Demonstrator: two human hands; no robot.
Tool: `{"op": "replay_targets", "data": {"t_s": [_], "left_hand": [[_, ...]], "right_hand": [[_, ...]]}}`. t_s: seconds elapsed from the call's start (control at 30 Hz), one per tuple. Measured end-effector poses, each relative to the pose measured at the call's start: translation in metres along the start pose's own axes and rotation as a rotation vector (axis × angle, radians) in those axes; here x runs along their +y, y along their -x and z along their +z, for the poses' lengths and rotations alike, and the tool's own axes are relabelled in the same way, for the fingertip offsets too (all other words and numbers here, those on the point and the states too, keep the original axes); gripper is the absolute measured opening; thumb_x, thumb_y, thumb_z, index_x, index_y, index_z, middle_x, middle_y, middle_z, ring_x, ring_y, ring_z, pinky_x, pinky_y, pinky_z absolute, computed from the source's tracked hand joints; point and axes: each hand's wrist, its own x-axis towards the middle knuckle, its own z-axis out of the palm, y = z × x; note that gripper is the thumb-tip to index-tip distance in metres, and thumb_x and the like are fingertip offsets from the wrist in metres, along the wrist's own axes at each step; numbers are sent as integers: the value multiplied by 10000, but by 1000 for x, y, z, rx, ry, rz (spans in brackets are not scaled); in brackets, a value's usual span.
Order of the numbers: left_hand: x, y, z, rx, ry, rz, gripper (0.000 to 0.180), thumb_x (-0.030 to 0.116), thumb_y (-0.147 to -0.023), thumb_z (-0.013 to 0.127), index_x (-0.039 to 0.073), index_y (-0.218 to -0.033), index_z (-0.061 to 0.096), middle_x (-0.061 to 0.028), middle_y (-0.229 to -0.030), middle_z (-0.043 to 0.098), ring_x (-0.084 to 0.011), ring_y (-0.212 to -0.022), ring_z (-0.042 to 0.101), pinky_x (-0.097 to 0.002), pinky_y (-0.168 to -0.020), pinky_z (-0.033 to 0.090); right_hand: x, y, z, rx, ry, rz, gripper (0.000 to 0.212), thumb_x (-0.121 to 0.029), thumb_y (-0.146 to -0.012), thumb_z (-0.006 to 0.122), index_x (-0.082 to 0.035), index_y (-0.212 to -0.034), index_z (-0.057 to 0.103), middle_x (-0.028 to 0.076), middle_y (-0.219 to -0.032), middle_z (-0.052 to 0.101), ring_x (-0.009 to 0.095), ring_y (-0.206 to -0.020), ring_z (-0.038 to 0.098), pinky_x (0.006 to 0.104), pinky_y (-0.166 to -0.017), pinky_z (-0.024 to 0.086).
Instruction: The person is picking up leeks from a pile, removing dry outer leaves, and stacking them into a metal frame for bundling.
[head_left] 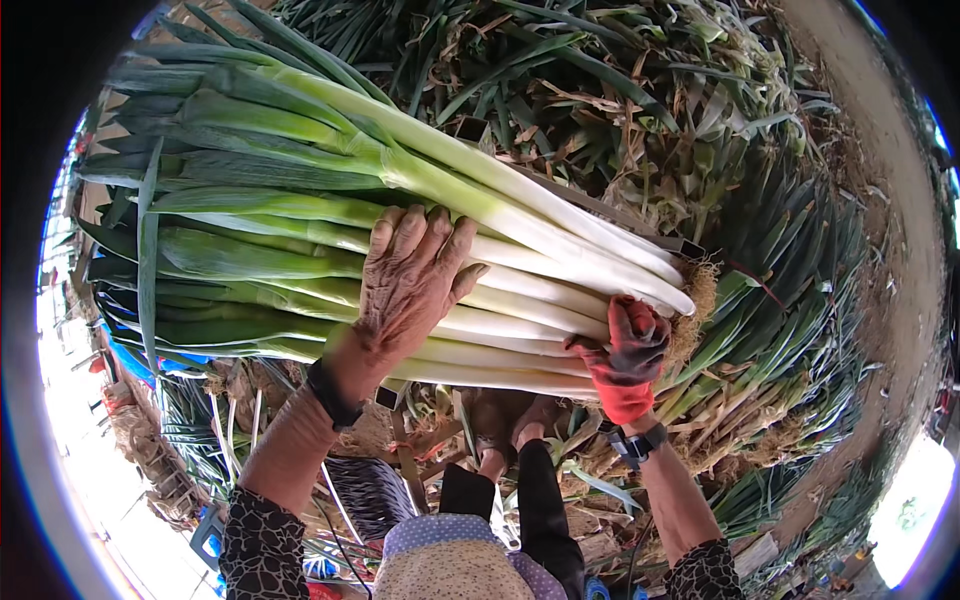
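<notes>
A thick row of long green onions (540, 270) lies side by side in front of me. Their dark green leaves point left, and their white stalks and brown roots (703, 295) are at the right. My bare left hand (415, 265) lies flat across the middle of the row, where green turns to white, with fingers stretched out. My right hand (630, 350), in a red and dark glove, is at the root end, its fingers curled over the white stalks and its thumb toward the left. What lies under its fingers is hidden. A dark band circles each wrist.
Under the row, parts of a brown frame (405, 460) show. A large heap of green onions (790, 250) with dry leaves spreads behind and to the right. Loose stalks and leaf scraps cover the ground by my feet. Bare earth (890, 170) runs along the far right.
</notes>
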Motion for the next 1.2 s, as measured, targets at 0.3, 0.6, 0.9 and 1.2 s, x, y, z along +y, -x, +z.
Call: {"op": "replay_targets", "data": {"t_s": [0.3,0.6,0.9,1.2], "left_hand": [[5,-8,6,-25,2,-23,382,368,-750,698,82,-976,584,-47,-1009,531,-242,-963,453,-447,-880,336],[2,-8,3,45,67,-26,357,346,-722,720,80,-920,589,-48,-962,529,-246,-950,451,-437,-858,338],[5,-11,3,42,127,-15,275,331,-747,717,116,-785,550,-32,-773,516,-211,-844,476,-426,-907,334],[7,-12,3,65,102,-26,297,332,-737,727,102,-783,545,-38,-782,513,-229,-843,458,-437,-865,345]], "right_hand": [[7,-1,-10,190,-135,94,507,-343,-720,805,-86,-1132,659,74,-892,609,286,-846,572,422,-853,458],[5,-18,-16,293,1,28,404,-127,-705,832,-105,-1068,655,152,-977,612,337,-906,612,431,-748,530],[-14,-28,0,180,246,133,331,-333,-822,722,-84,-1020,632,125,-1022,567,330,-1014,517,445,-879,446],[-14,-31,6,113,234,248,249,-342,-840,696,-122,-787,592,85,-879,560,306,-932,519,420,-781,451]]}}
